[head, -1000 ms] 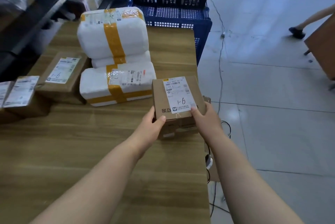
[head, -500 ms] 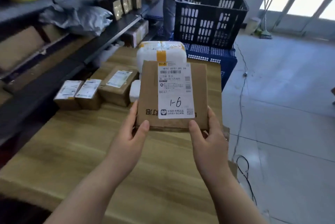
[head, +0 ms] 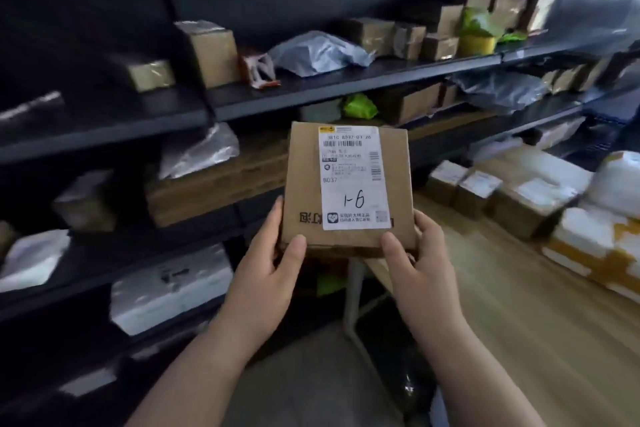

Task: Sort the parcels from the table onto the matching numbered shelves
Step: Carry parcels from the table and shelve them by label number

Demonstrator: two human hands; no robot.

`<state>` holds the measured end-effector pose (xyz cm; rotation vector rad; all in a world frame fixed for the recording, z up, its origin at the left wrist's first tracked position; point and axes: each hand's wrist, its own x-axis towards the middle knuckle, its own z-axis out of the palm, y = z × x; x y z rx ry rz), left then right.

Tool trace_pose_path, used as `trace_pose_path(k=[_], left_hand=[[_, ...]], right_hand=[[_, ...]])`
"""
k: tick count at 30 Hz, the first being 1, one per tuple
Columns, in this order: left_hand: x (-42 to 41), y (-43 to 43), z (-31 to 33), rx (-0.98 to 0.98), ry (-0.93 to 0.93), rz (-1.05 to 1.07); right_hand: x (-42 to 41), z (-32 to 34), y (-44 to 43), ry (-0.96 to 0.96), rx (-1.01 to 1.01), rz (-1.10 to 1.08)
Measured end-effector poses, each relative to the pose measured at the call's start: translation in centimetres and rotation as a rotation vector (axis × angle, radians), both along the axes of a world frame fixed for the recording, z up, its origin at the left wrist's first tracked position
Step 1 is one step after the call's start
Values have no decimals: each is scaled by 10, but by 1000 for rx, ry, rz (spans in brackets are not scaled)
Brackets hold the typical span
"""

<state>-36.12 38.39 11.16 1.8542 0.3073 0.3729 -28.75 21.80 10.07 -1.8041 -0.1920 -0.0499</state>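
I hold a brown cardboard parcel (head: 304, 184) up in the air in front of the dark shelves (head: 311, 94). Its white label is handwritten "1-6". My left hand (head: 266, 267) grips its lower left corner, thumb on the front face. My right hand (head: 415, 260) grips the lower right corner the same way. The shelves run from left to upper right and carry many boxes and plastic mailers. The wooden table (head: 519, 305) lies to the right, below the parcel.
On the table at right stand several small brown boxes (head: 464, 184) and white foam parcels with yellow tape (head: 595, 246). A white table leg (head: 349, 298) shows under the parcel. Grey mailer bags (head: 315, 52) lie on the upper shelf. Grey floor is below.
I have turned left from the table toward the shelves, carrying the parcel with both hands. The crates and the open floor have left the view.
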Motion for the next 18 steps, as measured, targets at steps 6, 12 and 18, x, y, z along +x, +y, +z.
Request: trace_pose_path(k=[6,12,18], left_hand=[[-126,110,3,-12,-17,428],[-239,173,-13,-46,-34,847],[-321,226,-21,-26,-17,1184]], right_hand=[[-66,4,146,16,-61,428],[-144,-13,271,32,-128,810],[-218,-14,384,6,-119,1141]])
